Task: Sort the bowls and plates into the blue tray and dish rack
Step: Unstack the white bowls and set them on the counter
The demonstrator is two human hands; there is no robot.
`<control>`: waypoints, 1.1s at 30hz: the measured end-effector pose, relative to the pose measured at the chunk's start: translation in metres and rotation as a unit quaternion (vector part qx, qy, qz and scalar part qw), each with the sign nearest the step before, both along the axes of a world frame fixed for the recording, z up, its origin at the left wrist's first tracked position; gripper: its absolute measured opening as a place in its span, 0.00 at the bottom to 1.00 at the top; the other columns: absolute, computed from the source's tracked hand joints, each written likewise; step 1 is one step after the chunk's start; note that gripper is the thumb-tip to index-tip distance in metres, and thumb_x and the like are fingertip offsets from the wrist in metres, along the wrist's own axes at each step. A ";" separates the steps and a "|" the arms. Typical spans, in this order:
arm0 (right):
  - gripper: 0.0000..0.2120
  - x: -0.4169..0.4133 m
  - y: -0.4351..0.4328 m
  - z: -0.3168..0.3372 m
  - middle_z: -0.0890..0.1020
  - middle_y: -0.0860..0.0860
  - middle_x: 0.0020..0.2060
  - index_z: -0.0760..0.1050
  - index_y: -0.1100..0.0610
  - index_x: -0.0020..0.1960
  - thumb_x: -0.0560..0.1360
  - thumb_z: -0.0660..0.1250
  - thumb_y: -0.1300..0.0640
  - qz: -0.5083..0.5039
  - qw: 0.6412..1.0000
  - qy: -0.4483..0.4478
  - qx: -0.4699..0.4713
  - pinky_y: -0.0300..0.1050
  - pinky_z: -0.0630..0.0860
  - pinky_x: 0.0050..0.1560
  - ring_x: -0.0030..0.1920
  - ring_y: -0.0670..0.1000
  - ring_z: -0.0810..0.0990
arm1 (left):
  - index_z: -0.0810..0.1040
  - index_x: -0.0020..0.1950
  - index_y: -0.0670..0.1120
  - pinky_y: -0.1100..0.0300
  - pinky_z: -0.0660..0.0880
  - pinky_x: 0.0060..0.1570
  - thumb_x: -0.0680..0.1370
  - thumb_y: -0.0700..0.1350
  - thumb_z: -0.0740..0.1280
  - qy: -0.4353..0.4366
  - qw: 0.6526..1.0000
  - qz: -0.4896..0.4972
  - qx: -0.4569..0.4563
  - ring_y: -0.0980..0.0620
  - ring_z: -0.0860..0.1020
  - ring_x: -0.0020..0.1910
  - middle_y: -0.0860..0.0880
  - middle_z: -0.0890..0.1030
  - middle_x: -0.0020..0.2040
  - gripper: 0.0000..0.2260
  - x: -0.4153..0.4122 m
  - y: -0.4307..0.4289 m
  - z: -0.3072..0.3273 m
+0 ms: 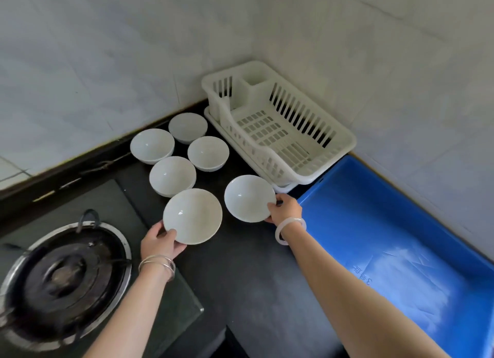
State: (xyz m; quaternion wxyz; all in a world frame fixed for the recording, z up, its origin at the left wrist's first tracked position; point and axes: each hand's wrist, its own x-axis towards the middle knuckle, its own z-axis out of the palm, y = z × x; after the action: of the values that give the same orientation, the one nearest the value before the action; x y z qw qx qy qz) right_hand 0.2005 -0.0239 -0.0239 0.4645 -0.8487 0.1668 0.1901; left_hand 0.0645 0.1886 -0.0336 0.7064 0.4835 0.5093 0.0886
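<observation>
Pickup stage: left hand [160,244] grips the near glossy white ceramic bowl [192,216] by its rim, and right hand [284,209] pinches a second white bowl [250,198], both over the dark counter [254,277]. Four more bowls [172,176] sit behind. Next, prob.: carry to smooth blue plastic tray [374,224] or slotted white plastic rack [344,141]. Glaze looks slick, so firm hold.

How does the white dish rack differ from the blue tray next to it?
The dish rack is white, the blue tray blue. The rack has slotted walls and a grid floor; the tray has solid walls and a solid floor. The rack sits in the far corner on a white drip tray; the blue tray lies nearer, along the right wall. Both are rectangular and open-topped, with no dishes showing inside.
</observation>
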 end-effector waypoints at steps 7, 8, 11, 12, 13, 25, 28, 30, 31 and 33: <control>0.10 0.017 0.019 -0.019 0.77 0.50 0.40 0.74 0.58 0.56 0.75 0.62 0.62 -0.013 1.000 0.008 -0.006 0.49 0.83 0.40 0.30 0.46 0.77 | 0.72 0.64 0.43 0.52 0.76 0.40 0.74 0.30 0.59 0.004 0.999 0.025 -0.024 0.38 0.78 0.47 0.41 0.76 0.53 0.20 0.007 0.001 -0.010; 0.10 0.018 0.020 -0.021 0.76 0.50 0.39 0.74 0.58 0.57 0.75 0.62 0.62 -0.015 1.000 0.008 -0.004 0.49 0.83 0.40 0.30 0.46 0.77 | 0.72 0.64 0.43 0.52 0.76 0.41 0.74 0.30 0.59 0.003 0.999 0.027 -0.029 0.39 0.78 0.47 0.41 0.76 0.53 0.20 0.008 0.001 -0.011; 0.12 0.021 0.022 -0.025 0.75 0.50 0.42 0.73 0.58 0.58 0.76 0.63 0.61 -0.019 1.000 0.015 0.002 0.49 0.83 0.41 0.30 0.46 0.76 | 0.72 0.64 0.43 0.53 0.76 0.44 0.74 0.30 0.59 0.003 0.999 0.033 -0.041 0.40 0.79 0.44 0.41 0.77 0.53 0.20 0.008 0.000 -0.015; 0.12 0.021 0.022 -0.027 0.75 0.51 0.44 0.73 0.58 0.59 0.76 0.63 0.61 -0.021 1.000 0.018 0.003 0.51 0.83 0.43 0.31 0.46 0.76 | 0.72 0.64 0.43 0.53 0.76 0.43 0.74 0.30 0.59 0.004 0.998 0.035 -0.043 0.41 0.80 0.43 0.41 0.77 0.53 0.20 0.009 0.000 -0.016; 0.12 0.022 0.023 -0.029 0.75 0.51 0.45 0.73 0.57 0.59 0.76 0.63 0.61 -0.024 0.999 0.021 0.005 0.52 0.83 0.44 0.31 0.46 0.77 | 0.72 0.64 0.43 0.53 0.76 0.44 0.74 0.30 0.60 0.003 0.998 0.036 -0.045 0.42 0.80 0.43 0.41 0.77 0.53 0.20 0.009 0.000 -0.016; 0.12 0.016 0.027 -0.038 0.75 0.52 0.51 0.73 0.56 0.60 0.76 0.64 0.62 -0.103 0.980 0.081 0.153 0.47 0.82 0.41 0.48 0.56 0.79 | 0.70 0.66 0.45 0.49 0.76 0.48 0.77 0.35 0.60 -0.014 0.994 0.072 -0.085 0.38 0.77 0.50 0.41 0.76 0.55 0.18 0.010 -0.012 -0.009; 0.13 0.019 0.032 -0.037 0.76 0.52 0.50 0.73 0.56 0.60 0.76 0.64 0.62 -0.118 0.975 0.091 0.167 0.44 0.81 0.37 0.51 0.58 0.80 | 0.70 0.66 0.45 0.49 0.76 0.48 0.77 0.35 0.60 -0.023 0.993 0.079 -0.090 0.39 0.77 0.51 0.41 0.76 0.55 0.17 0.011 -0.016 -0.008; 0.14 0.022 0.035 -0.037 0.76 0.53 0.50 0.73 0.57 0.61 0.76 0.64 0.62 -0.124 0.972 0.098 0.172 0.44 0.81 0.36 0.49 0.57 0.80 | 0.70 0.66 0.45 0.50 0.76 0.48 0.77 0.36 0.60 -0.024 0.992 0.079 -0.093 0.40 0.77 0.51 0.41 0.76 0.55 0.17 0.011 -0.017 -0.008; 0.14 0.023 0.036 -0.038 0.77 0.53 0.50 0.73 0.57 0.62 0.76 0.64 0.62 -0.124 0.972 0.099 0.173 0.43 0.80 0.36 0.48 0.56 0.80 | 0.70 0.66 0.45 0.50 0.76 0.48 0.77 0.36 0.60 -0.026 0.992 0.079 -0.094 0.40 0.77 0.51 0.41 0.76 0.55 0.17 0.011 -0.016 -0.008; 0.15 0.026 0.038 -0.039 0.76 0.53 0.49 0.72 0.57 0.62 0.76 0.64 0.62 -0.125 0.972 0.101 0.174 0.43 0.81 0.36 0.47 0.55 0.80 | 0.70 0.66 0.45 0.50 0.76 0.48 0.77 0.36 0.60 -0.027 0.992 0.080 -0.095 0.39 0.77 0.51 0.41 0.76 0.55 0.18 0.011 -0.016 -0.008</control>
State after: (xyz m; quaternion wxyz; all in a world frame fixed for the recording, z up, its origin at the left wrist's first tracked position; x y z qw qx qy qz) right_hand 0.2264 0.0145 -0.0632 0.6056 -0.7039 0.2818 0.2417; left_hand 0.0752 0.1726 -0.0415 0.7531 0.3696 0.5332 0.1091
